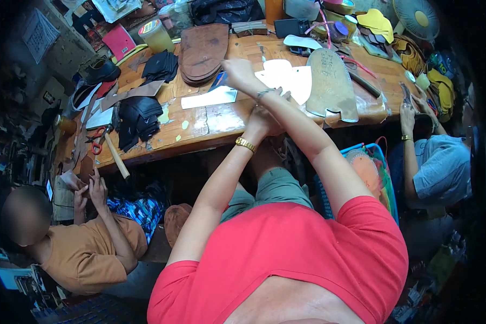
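Note:
My forearms cross above the front edge of the wooden table. My right hand (240, 74) is closed like a fist, with nothing visible in it, near a stack of brown leather pieces (204, 49). Beneath my right forearm, my left hand (265, 120) wraps around the right wrist close to a bracelet (264, 94); its fingers are partly hidden. A gold watch (245, 144) circles my left wrist. White paper (294, 83) lies beyond the crossed arms, a white strip (209, 98) to their left. Right of the paper rests a large greyish sole-shaped template (332, 81).
Black cut pieces (139, 120), red-handled scissors (98, 141) and a wooden handle (117, 155) lie at left. A dark-handled tool (365, 84) is at right. A blue basket (323, 202) stands below. One person (86, 251) sits left, another (443, 167) right.

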A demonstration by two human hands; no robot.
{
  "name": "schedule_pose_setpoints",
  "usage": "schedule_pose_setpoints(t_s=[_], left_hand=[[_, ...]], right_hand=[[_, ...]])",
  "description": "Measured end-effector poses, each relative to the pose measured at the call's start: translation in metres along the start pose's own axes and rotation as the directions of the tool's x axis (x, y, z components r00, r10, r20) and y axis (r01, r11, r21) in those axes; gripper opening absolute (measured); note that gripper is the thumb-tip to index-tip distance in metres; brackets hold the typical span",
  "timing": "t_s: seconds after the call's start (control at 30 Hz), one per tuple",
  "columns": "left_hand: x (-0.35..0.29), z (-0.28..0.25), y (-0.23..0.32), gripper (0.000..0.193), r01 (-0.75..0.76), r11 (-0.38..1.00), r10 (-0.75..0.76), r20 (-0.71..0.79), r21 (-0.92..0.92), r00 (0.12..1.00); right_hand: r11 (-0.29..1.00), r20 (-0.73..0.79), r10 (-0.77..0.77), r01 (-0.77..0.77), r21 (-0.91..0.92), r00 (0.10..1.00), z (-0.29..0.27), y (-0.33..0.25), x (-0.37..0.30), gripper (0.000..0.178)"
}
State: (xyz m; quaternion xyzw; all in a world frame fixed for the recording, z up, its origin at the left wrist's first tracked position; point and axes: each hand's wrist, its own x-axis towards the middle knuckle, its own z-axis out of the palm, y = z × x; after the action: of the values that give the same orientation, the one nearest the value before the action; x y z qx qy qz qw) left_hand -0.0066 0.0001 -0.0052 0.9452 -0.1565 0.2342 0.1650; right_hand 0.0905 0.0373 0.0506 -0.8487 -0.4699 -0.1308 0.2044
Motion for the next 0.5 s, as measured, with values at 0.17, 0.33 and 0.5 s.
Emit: schedule_pose_setpoints(t_s=[0.17, 0.33, 0.5], left_hand=[[-0.005, 0.027, -0.021, 0.064, -0.07, 0.993, 0.08, -0.104, 0.097, 0.991], [0.004, 0.01, 0.0, 0.075, 0.037, 0.994, -0.033, -0.033, 0.107, 0.999], [0.005, 0.012, -0.004, 0.081, 0.052, 0.995, -0.053, 0.01, 0.083, 0.999]], right_hand=[[0.884, -0.053, -0.464, 0.458, -0.09, 0.884, 0.03, -0.06, 0.033, 0.014], [0.767, -0.007, -0.585, 0.551, -0.328, 0.811, 0.084, -0.092, 0.055, 0.025], [0.8, 0.024, -0.537, 0.518, -0.303, 0.843, 0.121, -0.114, 0.073, 0.029]])
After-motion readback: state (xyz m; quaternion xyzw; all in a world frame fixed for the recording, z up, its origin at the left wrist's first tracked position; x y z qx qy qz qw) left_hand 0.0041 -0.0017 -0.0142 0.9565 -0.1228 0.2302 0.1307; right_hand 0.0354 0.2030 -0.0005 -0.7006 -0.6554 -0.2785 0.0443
